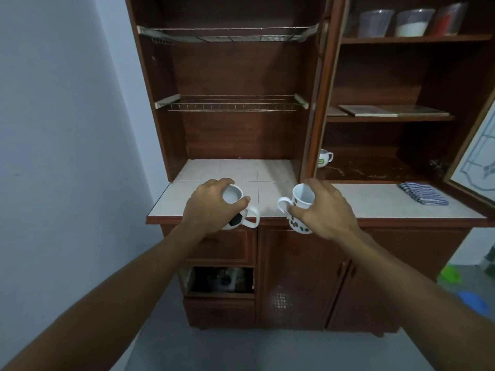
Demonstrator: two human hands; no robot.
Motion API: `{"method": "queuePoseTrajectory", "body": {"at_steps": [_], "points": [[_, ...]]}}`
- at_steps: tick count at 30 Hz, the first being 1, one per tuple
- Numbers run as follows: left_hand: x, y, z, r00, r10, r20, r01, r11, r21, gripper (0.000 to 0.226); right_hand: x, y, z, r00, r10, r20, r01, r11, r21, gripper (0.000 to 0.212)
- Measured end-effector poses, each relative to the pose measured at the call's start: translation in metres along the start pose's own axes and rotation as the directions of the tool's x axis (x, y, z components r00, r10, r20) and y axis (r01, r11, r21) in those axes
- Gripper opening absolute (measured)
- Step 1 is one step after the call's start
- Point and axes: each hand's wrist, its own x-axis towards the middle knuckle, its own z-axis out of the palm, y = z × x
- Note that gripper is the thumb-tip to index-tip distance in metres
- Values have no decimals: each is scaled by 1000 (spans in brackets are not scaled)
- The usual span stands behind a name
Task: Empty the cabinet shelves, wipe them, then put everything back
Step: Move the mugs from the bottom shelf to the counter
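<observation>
My left hand (207, 203) grips a white mug with black football patches (235, 207) from above by its rim. My right hand (321, 210) holds a white mug with brown spots (300, 207) by rim and side. Both mugs hang in the air at the front edge of the tiled counter (270, 175) of the brown wooden cabinet (249, 76). Two wire racks (230, 105) in the left compartment are bare. A small white cup with a green mark (325, 158) stands on the lower right shelf. A blue striped cloth (423, 193) lies folded on the counter at right.
Three plastic containers (412, 22) stand on the top right shelf, flat boards (393, 110) on the middle one. The glass door (479, 159) hangs open at right. A drawer gap (222, 279) shows below the counter. Green and blue items (466, 290) lie on the floor at right.
</observation>
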Motion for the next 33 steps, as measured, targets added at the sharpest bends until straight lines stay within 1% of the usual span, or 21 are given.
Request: {"method": "queuePoseTrajectory", "body": {"at_steps": [4,8,14,20,27,30,33], "points": [[6,-33,-11,1000,-14,-1,14,1000,1,60,3,-30,20,1000,-4,14,4,1000,-15,68],[16,-52,-12,999,-33,-5,32,999,-31,61,16,-43,37,1000,-10,27,11,999,-37,70],[41,-73,-1,998,-62,-15,62,998,-23,60,54,-47,66,998,-43,40,44,999,-28,70],[75,-91,13,992,-126,21,126,992,-20,64,99,-44,92,995,-47,83,49,999,-23,73],[116,-123,29,991,-130,14,130,991,-25,62,140,-47,123,992,-42,116,46,998,-33,73],[136,-140,39,994,-106,13,106,994,-26,62,159,-48,140,994,-33,101,37,999,-38,73],[156,-159,48,995,-88,43,90,996,-25,61,173,-51,158,996,-15,92,20,998,-52,72]]}}
